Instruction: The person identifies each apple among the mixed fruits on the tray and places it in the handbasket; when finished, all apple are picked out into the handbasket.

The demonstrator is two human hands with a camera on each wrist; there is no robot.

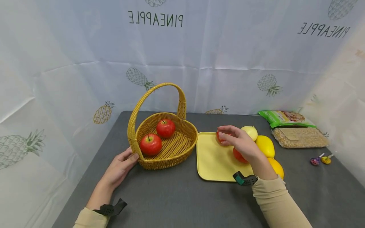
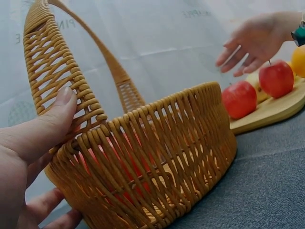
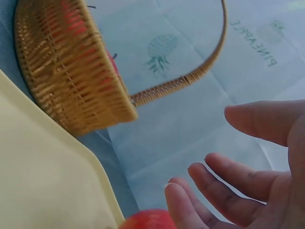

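Note:
My left hand (image 1: pixel 121 167) grips the left side of a brown wicker basket (image 1: pixel 168 163), thumb on the base of its tall handle (image 2: pixel 57 62) and fingers against the outer wall. Two red apples, a front one (image 1: pixel 150 144) and a rear one (image 1: pixel 166 128), lie inside the basket. Over a pale yellow tray (image 1: pixel 211 161), my right hand (image 1: pixel 242 142) hovers with spread, slightly bent fingers and holds nothing. Below it on the tray are a red apple (image 1: pixel 239 156) and a second red apple (image 2: pixel 239 99), which the fingers partly hide in the head view.
Along the tray's right side sit a pale green-yellow fruit (image 1: pixel 251 132), a yellow fruit (image 1: pixel 265 146) and an orange fruit (image 1: pixel 276 167). Farther right lie a green packet (image 1: pixel 285 118), a clear bag of grains (image 1: pixel 300 137) and two lollipops (image 1: pixel 315 161). A white pineapple-print curtain (image 1: pixel 228 47) hangs behind.

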